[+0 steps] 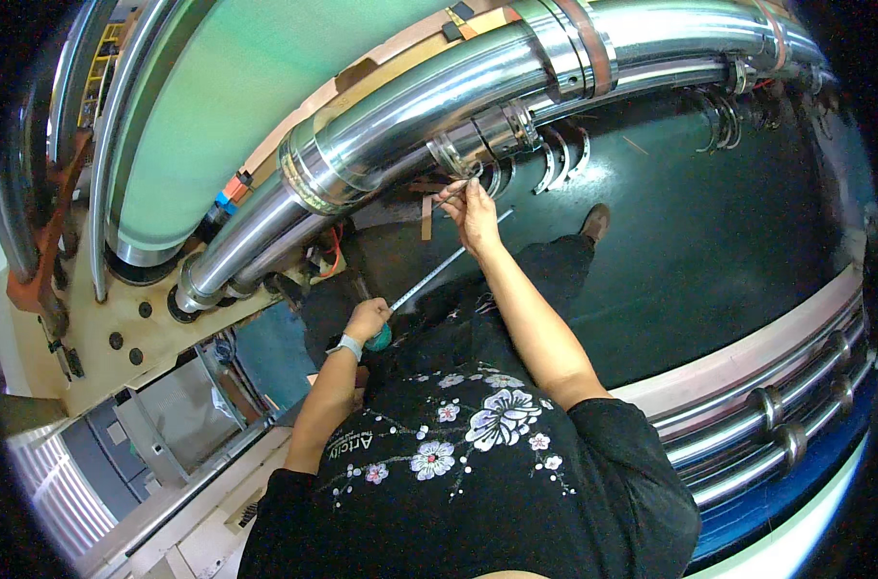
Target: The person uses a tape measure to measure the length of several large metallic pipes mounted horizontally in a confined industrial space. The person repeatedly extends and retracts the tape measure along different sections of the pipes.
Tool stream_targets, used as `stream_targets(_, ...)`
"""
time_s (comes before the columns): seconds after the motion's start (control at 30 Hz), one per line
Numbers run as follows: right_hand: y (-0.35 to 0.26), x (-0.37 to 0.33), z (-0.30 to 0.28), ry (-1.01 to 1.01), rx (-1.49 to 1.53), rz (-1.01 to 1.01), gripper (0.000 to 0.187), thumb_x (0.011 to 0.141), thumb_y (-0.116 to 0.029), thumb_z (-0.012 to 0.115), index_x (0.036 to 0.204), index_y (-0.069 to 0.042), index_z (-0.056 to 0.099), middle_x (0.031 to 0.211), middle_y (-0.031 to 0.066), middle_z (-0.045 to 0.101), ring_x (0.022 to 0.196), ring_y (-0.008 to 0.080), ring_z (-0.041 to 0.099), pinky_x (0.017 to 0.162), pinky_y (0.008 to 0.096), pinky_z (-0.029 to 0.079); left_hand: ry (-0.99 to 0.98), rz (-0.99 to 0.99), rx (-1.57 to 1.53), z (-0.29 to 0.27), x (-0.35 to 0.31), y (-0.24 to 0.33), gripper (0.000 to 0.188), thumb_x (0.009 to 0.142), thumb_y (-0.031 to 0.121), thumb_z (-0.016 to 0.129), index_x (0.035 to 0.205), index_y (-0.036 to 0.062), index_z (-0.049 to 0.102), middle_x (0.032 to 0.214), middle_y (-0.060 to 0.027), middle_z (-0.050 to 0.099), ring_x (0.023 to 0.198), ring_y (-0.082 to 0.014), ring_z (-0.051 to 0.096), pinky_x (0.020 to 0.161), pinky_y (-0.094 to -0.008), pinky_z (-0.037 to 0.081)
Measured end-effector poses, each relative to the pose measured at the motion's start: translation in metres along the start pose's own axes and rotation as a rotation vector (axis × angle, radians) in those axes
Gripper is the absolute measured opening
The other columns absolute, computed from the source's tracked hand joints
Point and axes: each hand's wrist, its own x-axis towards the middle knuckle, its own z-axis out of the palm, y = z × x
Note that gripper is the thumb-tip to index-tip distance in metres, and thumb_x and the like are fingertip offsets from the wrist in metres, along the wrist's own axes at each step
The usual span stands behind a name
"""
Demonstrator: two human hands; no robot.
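Note:
My left hand (367, 319) is closed round a teal tape measure (379, 338). The tape's pale blade (444, 265) runs out from it, up and to the right, past my right wrist. Farther forward, my right hand (473, 214) is raised to the underside of a metal collar (451, 154) on the thinner shaft. Its thumb and fingers are pinched together, with a thin metal piece showing beside them; its kind is too small to tell. Above this shaft lies a thick polished roller (439, 96).
Several curved metal half-rings (562, 159) stand out beyond the shaft to the right. A wide green roll (207, 87) fills the far left. Metal rails (738, 434) run along the lower right. A dark green floor (690, 261) stretches right of my legs.

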Motion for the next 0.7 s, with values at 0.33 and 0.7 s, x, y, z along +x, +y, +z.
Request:
stream_targets(0.33,-0.004,0.012,-0.040,-0.108,-0.203,-0.079,0.032,0.089,-0.036,0.041,0.074,-0.007,0.046,0.067,-0.0001,0.043,0.063,0.0102,0.040,0.060,0.0232,0.034,-0.048,-0.037,0.020,-0.012,0.004,0.008,0.017,0.076,0.019,0.058,0.073,0.0033,0.054,0.064,-0.0138,0.053,0.061,-0.0278,0.052,0.057,-0.0378,0.040)
stream_targets(0.7,0.007,-0.003,0.022,-0.111,0.391,0.065,0.051,0.086,-0.049,0.029,0.086,-0.002,0.048,0.081,0.0100,0.054,0.085,0.0260,0.055,0.081,0.0379,0.042,-0.052,0.032,0.009,-0.014,0.013,0.022,0.017,0.074,0.018,0.060,0.070,0.0035,0.054,0.062,-0.0137,0.054,0.060,-0.0278,0.053,0.055,-0.0372,0.041)
